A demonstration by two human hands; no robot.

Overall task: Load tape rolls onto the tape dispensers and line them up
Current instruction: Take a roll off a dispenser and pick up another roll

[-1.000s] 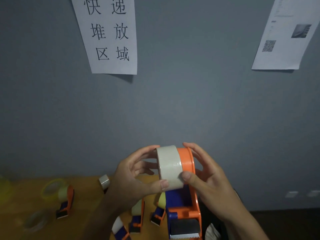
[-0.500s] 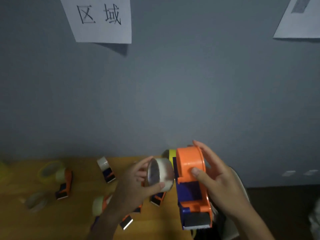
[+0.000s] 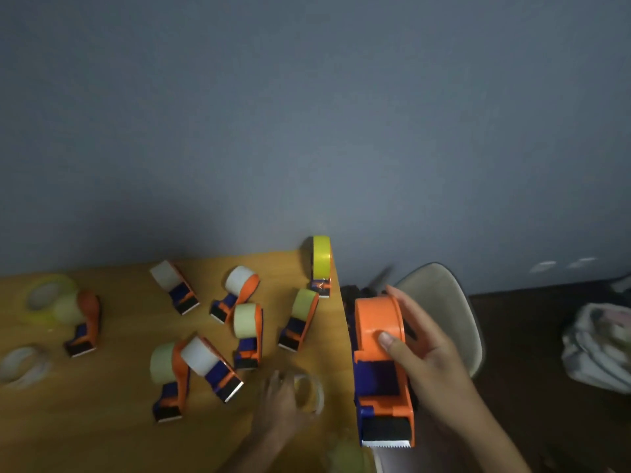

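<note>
Orange tape dispenser [image 3: 380,363], blue-framed, serrated blade at near end: gripped in right hand [image 3: 423,363], thumb pressed on the orange side, fingers wrapped round the far side; held off the table's right edge, no roll seen on it.
Clear tape roll [image 3: 309,394]: on the wooden table [image 3: 102,421], near its right edge, at the fingertips of left hand [image 3: 278,402]; hand blurred, grasping or merely touching cannot tell.
Loaded dispensers, scattered on the table, not in a line: one with yellow roll [image 3: 321,266] upright at the far right corner; one with pale green roll [image 3: 300,319] just in front of it; one with pale roll [image 3: 248,331] mid-table; one with white roll [image 3: 235,291] behind that; one with white roll [image 3: 176,286] further left; two close together near the front, touching or overlapping [image 3: 191,370]; one at left [image 3: 83,324].
Loose rolls at left: yellowish roll [image 3: 44,297] beside the left dispenser; clear roll [image 3: 22,365] near the left edge.
Beige chair [image 3: 440,295]: behind the held dispenser, beside the table.
Crumpled cloth [image 3: 597,346]: far right, on dark floor.
Grey wall [image 3: 307,114]: behind all.
</note>
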